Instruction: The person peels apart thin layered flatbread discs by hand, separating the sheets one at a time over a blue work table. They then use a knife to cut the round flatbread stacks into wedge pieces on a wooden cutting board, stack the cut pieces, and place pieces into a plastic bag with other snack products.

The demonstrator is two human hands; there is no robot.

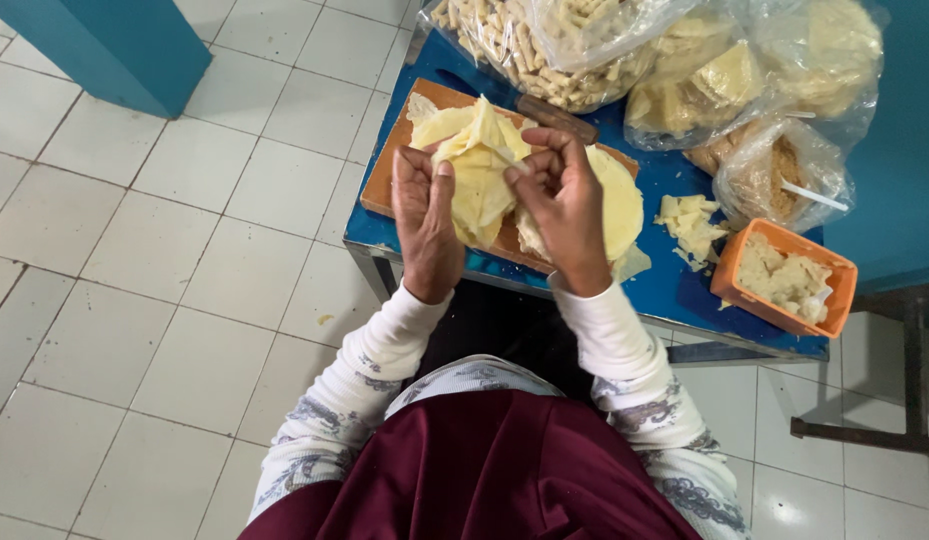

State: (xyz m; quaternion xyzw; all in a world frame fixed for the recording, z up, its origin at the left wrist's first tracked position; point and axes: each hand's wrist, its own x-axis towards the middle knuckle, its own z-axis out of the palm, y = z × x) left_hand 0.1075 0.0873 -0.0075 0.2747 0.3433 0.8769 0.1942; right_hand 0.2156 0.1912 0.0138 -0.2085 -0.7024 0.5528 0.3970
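Hands first: I see my left hand (427,215) and right hand (561,205) both raised just over the wooden board (384,175), each pinching the same pale yellow pastry sheet (479,165) between fingers and thumb, so neither hand is free. That sheet is folded and crumpled into a loose bundle, held between the two hands above the board. Under my right hand I can make out a stack of round sheets (619,205) lying flat on the board. A brown knife handle (556,118) lies at the board's far edge. On the blue table (674,285), just right of the stack, sits a small heap of pastry scraps (692,225), and beside it an orange tub (784,278) with pale filling. Clear bags (684,60) of food crowd the far side.
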